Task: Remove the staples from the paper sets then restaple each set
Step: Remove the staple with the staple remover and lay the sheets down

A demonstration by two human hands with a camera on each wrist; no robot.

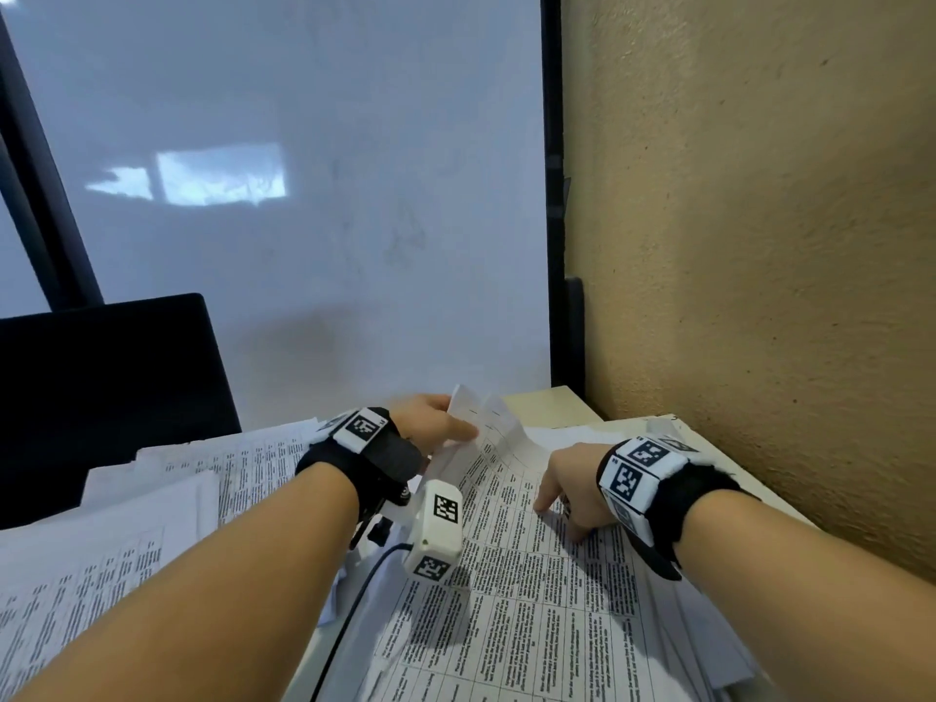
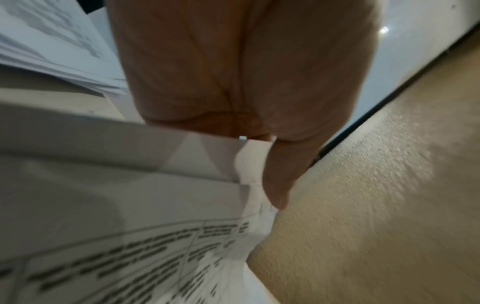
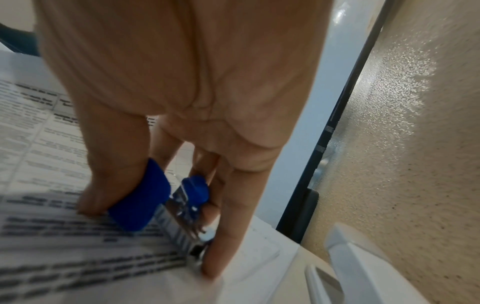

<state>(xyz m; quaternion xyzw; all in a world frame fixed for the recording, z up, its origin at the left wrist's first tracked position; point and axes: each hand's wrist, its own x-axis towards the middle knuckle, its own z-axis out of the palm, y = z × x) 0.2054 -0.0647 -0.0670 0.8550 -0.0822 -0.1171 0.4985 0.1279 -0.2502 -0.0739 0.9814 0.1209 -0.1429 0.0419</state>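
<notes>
No word or number can be read. The paper set [image 1: 532, 575] carries a printed table of small dark text, too blurred to make out in any view. The wrist bands [image 1: 635, 468] bear black-and-white square code markers, without letters.

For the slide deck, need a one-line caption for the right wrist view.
Right hand grips a blue staple remover, its metal claws against the printed paper set.
</notes>
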